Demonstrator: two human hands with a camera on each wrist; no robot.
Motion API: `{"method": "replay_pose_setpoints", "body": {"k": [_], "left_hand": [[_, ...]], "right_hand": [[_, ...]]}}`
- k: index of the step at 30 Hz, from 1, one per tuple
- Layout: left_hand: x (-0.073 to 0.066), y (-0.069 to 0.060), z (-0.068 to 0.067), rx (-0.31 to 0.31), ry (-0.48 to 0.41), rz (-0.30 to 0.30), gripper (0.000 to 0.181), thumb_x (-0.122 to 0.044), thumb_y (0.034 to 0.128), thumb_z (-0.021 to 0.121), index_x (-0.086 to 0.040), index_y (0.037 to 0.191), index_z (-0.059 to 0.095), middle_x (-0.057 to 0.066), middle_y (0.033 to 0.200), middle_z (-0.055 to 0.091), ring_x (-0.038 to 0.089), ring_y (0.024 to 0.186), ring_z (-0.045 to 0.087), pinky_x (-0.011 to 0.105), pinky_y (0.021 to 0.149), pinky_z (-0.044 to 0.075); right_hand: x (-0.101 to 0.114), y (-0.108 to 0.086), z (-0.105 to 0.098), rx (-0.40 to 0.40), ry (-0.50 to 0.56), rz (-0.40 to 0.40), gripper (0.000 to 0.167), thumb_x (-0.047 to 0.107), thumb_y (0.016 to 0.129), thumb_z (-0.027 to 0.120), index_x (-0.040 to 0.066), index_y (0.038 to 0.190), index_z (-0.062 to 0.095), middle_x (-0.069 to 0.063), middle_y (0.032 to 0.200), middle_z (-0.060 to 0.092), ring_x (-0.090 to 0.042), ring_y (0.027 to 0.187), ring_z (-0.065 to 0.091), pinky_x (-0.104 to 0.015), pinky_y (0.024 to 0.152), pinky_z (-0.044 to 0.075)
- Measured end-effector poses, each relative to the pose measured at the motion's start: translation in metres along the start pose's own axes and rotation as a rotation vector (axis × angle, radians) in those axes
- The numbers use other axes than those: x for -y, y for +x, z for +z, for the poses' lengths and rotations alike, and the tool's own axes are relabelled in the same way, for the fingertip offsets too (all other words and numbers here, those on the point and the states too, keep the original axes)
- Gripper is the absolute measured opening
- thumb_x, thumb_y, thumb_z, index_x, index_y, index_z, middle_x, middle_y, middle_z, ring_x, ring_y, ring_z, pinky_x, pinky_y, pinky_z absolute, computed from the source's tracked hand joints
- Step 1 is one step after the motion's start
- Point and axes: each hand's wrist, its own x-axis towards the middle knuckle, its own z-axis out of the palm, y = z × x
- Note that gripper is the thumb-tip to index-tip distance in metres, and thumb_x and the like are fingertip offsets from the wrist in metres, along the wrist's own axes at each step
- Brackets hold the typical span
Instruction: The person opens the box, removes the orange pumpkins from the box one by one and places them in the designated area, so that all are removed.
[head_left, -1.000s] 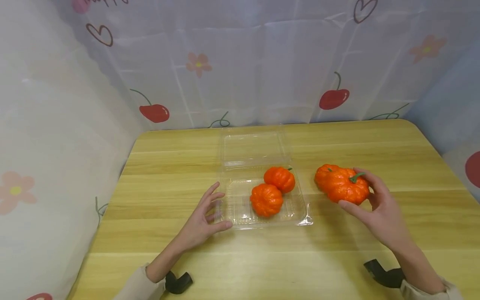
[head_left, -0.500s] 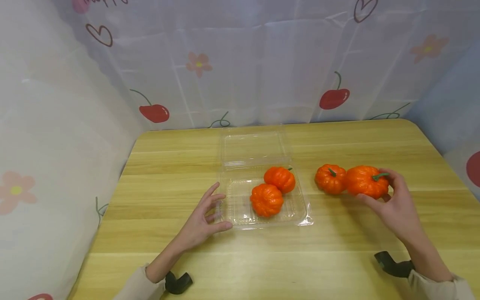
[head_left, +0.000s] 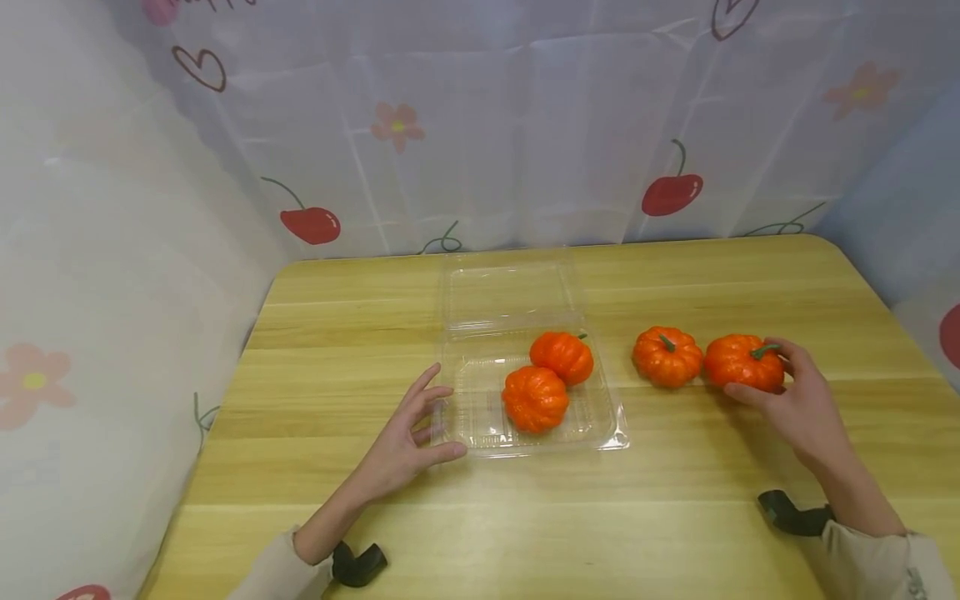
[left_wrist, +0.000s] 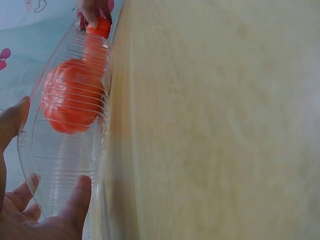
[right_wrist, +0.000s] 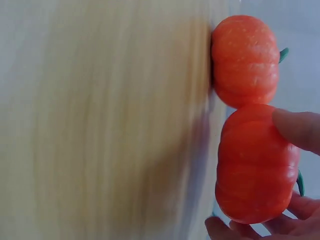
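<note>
A right hand (head_left: pixel 808 417) curls fingers and thumb around a glossy orange pumpkin (head_left: pixel 738 364), squat and lobed with a bent green stem, on the right side of a pale wood-grain worktop (head_left: pixel 562 525). The left hand (head_left: pixel 393 454), fingers spread and relaxed, rests against the left edge of a clear, thin-walled container (head_left: pixel 472 400).

Just left of the gripped pumpkin sits a second pumpkin (head_left: pixel 666 357), equally shiny and ribbed, its stem on top. Inside the container, a rounded front pumpkin (head_left: pixel 535 399) touches a rear pumpkin (head_left: pixel 561 357) that is tipped, stem pointing right. Fine ridges line the container's walls; its shallow rectangular lid (head_left: pixel 506 296) lies open toward the worktop's far edge.

Beige sleeves (head_left: pixel 885 562) end near dark, angled pieces (head_left: pixel 795 512) beside both wrists. Behind, a creased, pale sheet (head_left: pixel 510 167) carries printed red cherries (head_left: pixel 671 194), soft pink flowers (head_left: pixel 397 127) and brown outlined hearts (head_left: pixel 218 75).
</note>
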Motion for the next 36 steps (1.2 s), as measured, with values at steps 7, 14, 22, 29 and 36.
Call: {"method": "replay_pose_setpoints", "body": {"k": [7, 14, 22, 29, 36], "left_hand": [[0.002, 0.001, 0.001, 0.014, -0.007, 0.007, 0.071, -0.014, 0.0818, 0.082, -0.003, 0.142, 0.047, -0.006, 0.164, 0.01, 0.045, 0.138, 0.03, 0.056, 0.105, 0.039], [0.003, 0.001, 0.001, 0.008, -0.001, -0.007, 0.071, -0.015, 0.0815, 0.083, -0.004, 0.142, 0.047, -0.007, 0.164, 0.01, 0.044, 0.138, 0.031, 0.056, 0.104, 0.039], [0.002, 0.001, 0.0, 0.002, -0.008, -0.014, 0.072, -0.016, 0.0811, 0.083, -0.004, 0.142, 0.047, -0.008, 0.164, 0.01, 0.042, 0.139, 0.031, 0.056, 0.104, 0.039], [0.002, 0.001, 0.0, 0.0, -0.001, -0.016, 0.072, -0.018, 0.0812, 0.083, -0.004, 0.142, 0.047, -0.009, 0.163, 0.011, 0.042, 0.139, 0.031, 0.056, 0.104, 0.039], [0.003, 0.001, 0.0, -0.002, -0.007, -0.002, 0.072, -0.015, 0.0808, 0.083, -0.003, 0.141, 0.048, -0.006, 0.164, 0.011, 0.043, 0.139, 0.031, 0.056, 0.104, 0.04]], "right_hand": [[-0.01, 0.003, 0.002, 0.019, -0.057, -0.033, 0.072, 0.015, 0.089, 0.074, -0.009, 0.142, 0.032, -0.035, 0.139, 0.038, -0.046, 0.116, 0.039, -0.021, 0.083, 0.033], [-0.016, 0.008, 0.004, 0.039, -0.043, -0.047, 0.069, 0.014, 0.089, 0.074, -0.011, 0.139, 0.033, -0.033, 0.135, 0.039, -0.03, 0.105, 0.042, -0.007, 0.072, 0.033], [-0.016, 0.011, 0.004, 0.06, -0.048, -0.043, 0.068, 0.015, 0.09, 0.073, -0.011, 0.138, 0.032, -0.033, 0.134, 0.039, -0.021, 0.101, 0.043, -0.007, 0.07, 0.035], [-0.016, 0.01, 0.004, 0.052, -0.04, -0.052, 0.072, 0.012, 0.089, 0.073, -0.012, 0.141, 0.029, -0.033, 0.135, 0.038, -0.022, 0.103, 0.042, -0.009, 0.072, 0.034], [-0.013, 0.008, 0.004, 0.063, 0.007, -0.021, 0.086, 0.014, 0.09, 0.073, -0.011, 0.149, 0.016, -0.038, 0.145, 0.028, -0.046, 0.118, 0.038, -0.018, 0.09, 0.036]]}}
